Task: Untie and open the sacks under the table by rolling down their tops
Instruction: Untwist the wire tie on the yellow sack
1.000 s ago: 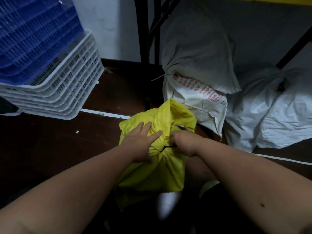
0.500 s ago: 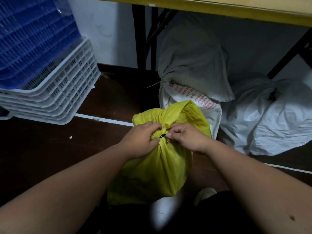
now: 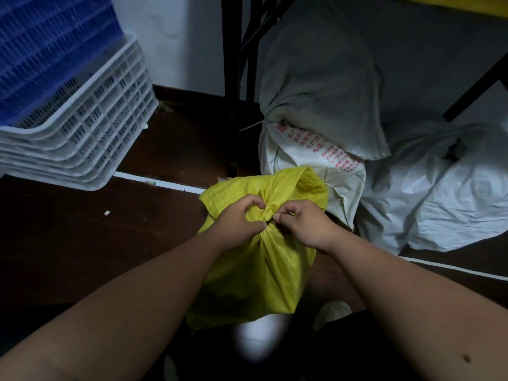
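A yellow woven sack (image 3: 264,273) stands on the dark floor in front of me, its neck gathered and bound by a thin black tie (image 3: 270,220). My left hand (image 3: 238,219) grips the bunched neck from the left. My right hand (image 3: 303,223) pinches at the black tie from the right. Behind it stands a white sack with red print (image 3: 321,158), its neck tied and its grey top flopped over. Another white tied sack (image 3: 439,193) lies to the right under the table.
Stacked white plastic crates (image 3: 90,127) with a blue crate (image 3: 46,53) on top sit at the left. Black table legs (image 3: 233,48) rise behind the sacks; a diagonal brace (image 3: 478,86) is at right. A white line (image 3: 156,182) crosses the floor. My shoe (image 3: 331,314) shows below the sack.
The yellow sack's neck has been drawn upright and nearer, and both hands have closed in on the black tie, the left curling round the neck.
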